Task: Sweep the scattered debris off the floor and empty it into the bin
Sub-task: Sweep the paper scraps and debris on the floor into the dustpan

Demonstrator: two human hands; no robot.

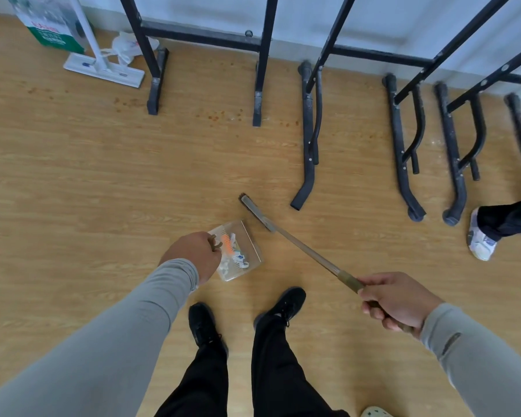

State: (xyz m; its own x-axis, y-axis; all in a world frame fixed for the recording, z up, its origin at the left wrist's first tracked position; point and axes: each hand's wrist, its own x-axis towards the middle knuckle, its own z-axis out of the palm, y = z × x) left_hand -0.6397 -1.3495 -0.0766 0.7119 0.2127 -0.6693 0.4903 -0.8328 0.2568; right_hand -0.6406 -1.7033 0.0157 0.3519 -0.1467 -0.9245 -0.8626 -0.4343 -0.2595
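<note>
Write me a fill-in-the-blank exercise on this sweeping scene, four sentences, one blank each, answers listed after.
1. The right hand grips the handle of the ____.
2. The left hand holds the clear dustpan by its ____.
3. The collected debris lies inside the ____.
4. The white flat mop stands at the far ____ of the view, by the wall.

Missing words: broom; handle; dustpan; left

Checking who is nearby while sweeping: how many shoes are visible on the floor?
4, perhaps more. Two black shoes, left and right, at bottom centre; a white sneaker at the right edge; a pale shoe tip at the bottom edge. Others may be out of frame.
</note>
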